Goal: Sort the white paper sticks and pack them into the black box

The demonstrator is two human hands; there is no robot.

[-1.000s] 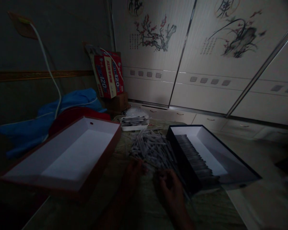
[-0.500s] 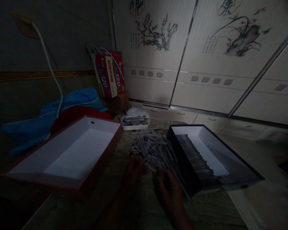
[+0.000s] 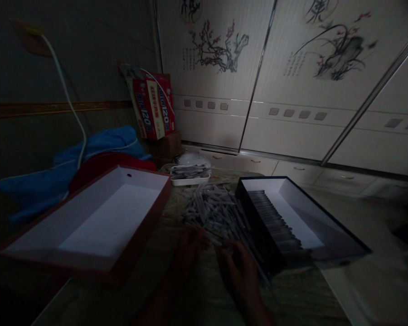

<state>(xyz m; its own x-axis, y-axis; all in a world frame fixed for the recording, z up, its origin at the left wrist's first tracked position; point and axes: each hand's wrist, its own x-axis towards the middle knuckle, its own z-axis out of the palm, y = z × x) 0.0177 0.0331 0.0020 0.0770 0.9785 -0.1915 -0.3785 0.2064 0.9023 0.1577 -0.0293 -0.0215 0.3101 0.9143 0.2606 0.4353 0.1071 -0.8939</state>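
Observation:
My left hand (image 3: pixel 189 248) and my right hand (image 3: pixel 237 262) are close together over the table, just in front of a pile of pale, slim pen-like sticks (image 3: pixel 212 206). Fingers of both hands are closed on one thin pen-like stick (image 3: pixel 212 237), which spans the gap between them. Dim light and blur hide its exact kind. To the right stands a dark-sided box (image 3: pixel 329 217) with a white inside, and a row of similar sticks (image 3: pixel 275 222) lies along its left side.
On the left is a red-sided box (image 3: pixel 98 217), white inside. A white tray (image 3: pixel 190 181) of sticks stands behind the pile. Blue cloth (image 3: pixel 98 145), a red carton (image 3: pixel 153 106) and a white cable (image 3: pixel 66 90) are farther back, before sliding cabinet doors (image 3: pixel 207 86).
The whole view has shifted slightly. Both hands stay almost in place around the thin stick, with only small finger movement at the right hand.

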